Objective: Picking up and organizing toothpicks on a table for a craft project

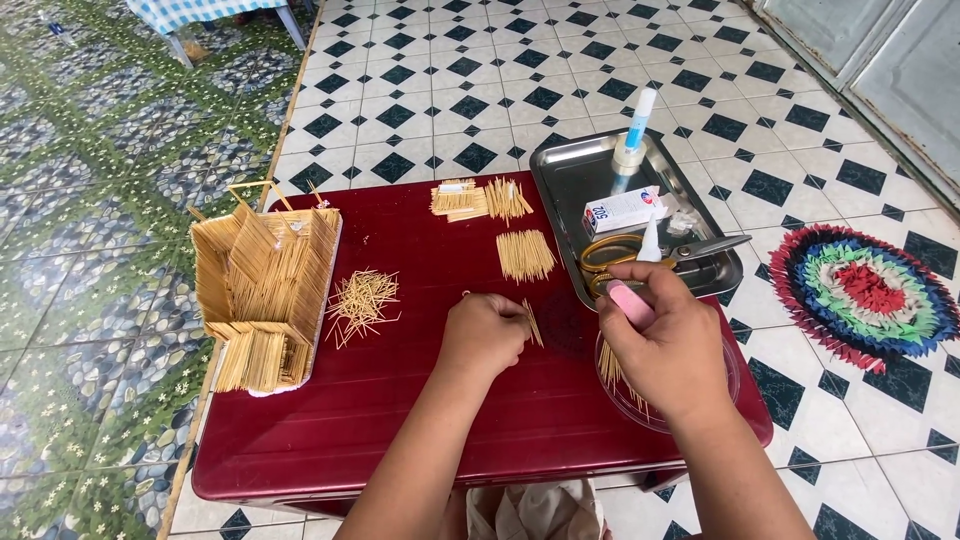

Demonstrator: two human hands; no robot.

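Head view, looking down on a dark red low table (400, 420), and everything is arranged around it. The left hand (485, 335) sits near the table's middle, fingers curled in and pressed together, pinching a short bundle of toothpicks (533, 323) that juts out to the right toward the other hand. It is held low over the table, so the sticks are steady and within reach of the glue tip.

The right hand (668, 345) hovers at the table's right side, fingers wrapped around a small glue tube (640, 285) with a pink body and a white nozzle pointing up and away. The grip is closed around the tube, thumb side toward the sticks.

Under that hand, on the table's right edge, lies a clear round dish (735, 375) with more toothpicks in it, a supply kept close.

At the table's far right corner rests a metal tray (570, 185), corralling yellow-handled scissors (640, 250), a small white box (622, 210) and a tall glue bottle (636, 130).

Toward the table's far edge lie neat stacks of sticks (525, 255), sorted and squared. Left of centre sits a loose scattered pile (362, 300). On the table's left edge stands a toothpick house (262, 295), kept clear of the working hands.

Beyond the table, checked floor tiles (480, 70) and a round rag mat (865, 290).
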